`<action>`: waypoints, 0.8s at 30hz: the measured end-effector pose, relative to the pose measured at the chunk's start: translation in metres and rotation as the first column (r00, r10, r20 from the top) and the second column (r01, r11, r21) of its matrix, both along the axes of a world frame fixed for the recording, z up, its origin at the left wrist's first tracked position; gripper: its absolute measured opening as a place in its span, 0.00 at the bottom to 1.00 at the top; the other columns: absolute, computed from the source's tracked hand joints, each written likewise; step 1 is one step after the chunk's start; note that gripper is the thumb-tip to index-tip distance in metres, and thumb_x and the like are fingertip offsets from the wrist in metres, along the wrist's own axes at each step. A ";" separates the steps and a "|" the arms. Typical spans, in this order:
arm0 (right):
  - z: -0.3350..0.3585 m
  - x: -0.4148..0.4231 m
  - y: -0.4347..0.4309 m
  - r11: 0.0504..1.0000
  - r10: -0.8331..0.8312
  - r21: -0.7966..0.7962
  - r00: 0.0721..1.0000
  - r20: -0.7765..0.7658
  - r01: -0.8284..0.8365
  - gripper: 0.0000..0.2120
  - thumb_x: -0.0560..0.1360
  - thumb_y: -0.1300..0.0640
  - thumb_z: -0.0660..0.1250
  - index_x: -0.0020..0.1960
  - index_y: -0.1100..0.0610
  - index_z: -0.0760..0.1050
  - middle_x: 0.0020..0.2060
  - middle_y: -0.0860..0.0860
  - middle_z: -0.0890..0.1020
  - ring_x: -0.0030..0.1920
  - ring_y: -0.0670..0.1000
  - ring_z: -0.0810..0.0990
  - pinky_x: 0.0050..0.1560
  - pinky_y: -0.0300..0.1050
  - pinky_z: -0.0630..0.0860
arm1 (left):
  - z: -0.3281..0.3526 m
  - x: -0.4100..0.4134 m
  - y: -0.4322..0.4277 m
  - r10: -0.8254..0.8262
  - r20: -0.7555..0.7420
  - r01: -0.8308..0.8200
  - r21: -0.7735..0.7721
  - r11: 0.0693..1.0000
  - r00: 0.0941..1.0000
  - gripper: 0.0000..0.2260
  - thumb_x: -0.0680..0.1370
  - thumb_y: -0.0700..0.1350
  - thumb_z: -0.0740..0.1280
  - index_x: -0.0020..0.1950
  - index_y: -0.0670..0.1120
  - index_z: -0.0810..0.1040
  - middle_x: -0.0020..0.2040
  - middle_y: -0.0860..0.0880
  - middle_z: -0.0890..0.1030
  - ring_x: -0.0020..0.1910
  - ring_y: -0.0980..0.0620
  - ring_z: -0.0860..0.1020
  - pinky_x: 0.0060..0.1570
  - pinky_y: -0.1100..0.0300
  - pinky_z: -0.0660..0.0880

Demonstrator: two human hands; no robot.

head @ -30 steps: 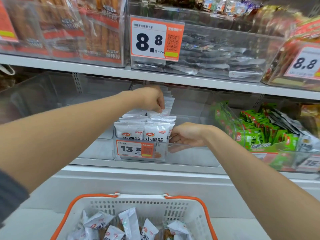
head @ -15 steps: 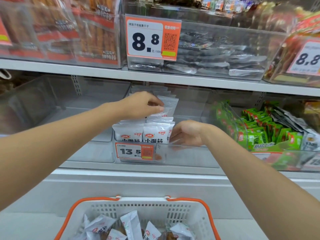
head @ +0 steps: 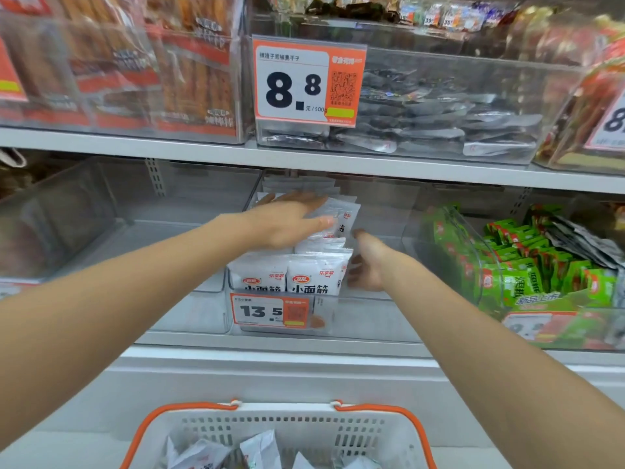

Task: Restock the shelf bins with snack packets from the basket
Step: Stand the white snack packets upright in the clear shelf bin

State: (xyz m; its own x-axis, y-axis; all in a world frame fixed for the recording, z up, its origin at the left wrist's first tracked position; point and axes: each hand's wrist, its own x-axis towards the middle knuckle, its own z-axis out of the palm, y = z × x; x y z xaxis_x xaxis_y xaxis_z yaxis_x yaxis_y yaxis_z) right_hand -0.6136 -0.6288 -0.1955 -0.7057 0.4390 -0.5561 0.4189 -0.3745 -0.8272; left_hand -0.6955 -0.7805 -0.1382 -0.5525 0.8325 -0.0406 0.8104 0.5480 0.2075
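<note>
The left hand (head: 287, 221) lies flat on the rear white snack packets (head: 314, 275), fingers straight, its grip holding nothing, probably pressing the upright rows back to keep them tidy. The right hand (head: 370, 265) sits just beside the stack's right side, fingers loosely spread, grip empty, seemingly ready to square it. The packets stand in a clear bin (head: 372, 319) at the lower shelf's (head: 270, 340) front edge, behind a price tag (head: 270, 311). More wait in the basket (head: 280, 424) below. The upper shelf (head: 372, 164) hangs close overhead, cramping reach; green packets (head: 527, 265) fill the right-hand neighbouring bin.
</note>
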 end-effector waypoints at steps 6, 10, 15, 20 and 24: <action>-0.003 -0.034 0.015 0.988 -0.148 0.016 0.980 -0.134 0.152 0.26 0.83 0.40 0.46 0.61 0.55 0.74 0.53 0.56 0.82 0.52 0.56 0.81 0.53 0.50 0.77 | -0.013 -0.027 0.024 0.094 -0.042 -0.097 -0.095 0.991 0.995 0.30 0.81 0.65 0.43 0.80 0.56 0.43 0.80 0.54 0.42 0.79 0.53 0.42 0.76 0.46 0.39; -0.014 -0.057 0.005 0.998 0.048 -0.041 0.989 -0.142 -0.054 0.30 0.81 0.35 0.47 0.46 0.56 0.78 0.36 0.57 0.84 0.34 0.55 0.82 0.36 0.45 0.76 | -0.021 -0.031 0.022 0.098 -0.021 -0.099 -0.052 0.994 0.995 0.29 0.82 0.63 0.45 0.80 0.54 0.43 0.80 0.53 0.42 0.79 0.54 0.42 0.77 0.49 0.41; -0.024 -0.064 0.010 0.991 0.109 -0.056 0.979 -0.174 -0.120 0.28 0.80 0.34 0.51 0.50 0.55 0.79 0.37 0.56 0.84 0.35 0.55 0.83 0.35 0.43 0.77 | -0.024 -0.034 0.024 0.087 -0.021 -0.088 -0.104 0.991 0.996 0.31 0.80 0.65 0.43 0.80 0.54 0.42 0.80 0.55 0.40 0.78 0.55 0.39 0.76 0.49 0.40; -0.009 -0.052 0.009 0.998 -0.052 -0.033 0.966 -0.254 0.045 0.24 0.81 0.41 0.51 0.42 0.56 0.77 0.27 0.54 0.82 0.27 0.52 0.80 0.31 0.39 0.75 | -0.021 -0.032 0.025 0.101 -0.012 -0.102 -0.114 0.988 0.995 0.32 0.80 0.67 0.43 0.80 0.54 0.43 0.80 0.56 0.42 0.78 0.56 0.39 0.76 0.49 0.41; 0.011 -0.049 0.007 0.995 0.087 0.072 0.958 -0.273 -0.069 0.24 0.83 0.43 0.50 0.40 0.56 0.75 0.26 0.55 0.81 0.25 0.52 0.80 0.24 0.35 0.73 | -0.017 -0.027 0.021 0.107 0.004 -0.106 -0.079 0.991 0.994 0.31 0.80 0.66 0.45 0.80 0.54 0.46 0.80 0.54 0.45 0.78 0.55 0.41 0.77 0.50 0.42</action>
State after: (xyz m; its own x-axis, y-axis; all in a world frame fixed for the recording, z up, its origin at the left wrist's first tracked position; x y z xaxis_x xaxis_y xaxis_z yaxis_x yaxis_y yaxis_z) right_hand -0.6625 -0.6222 -0.1844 -0.8613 0.4037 -0.3086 0.1970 -0.2946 -0.9351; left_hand -0.7225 -0.7599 -0.1550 -0.6375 0.7628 -0.1080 0.7449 0.6461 0.1666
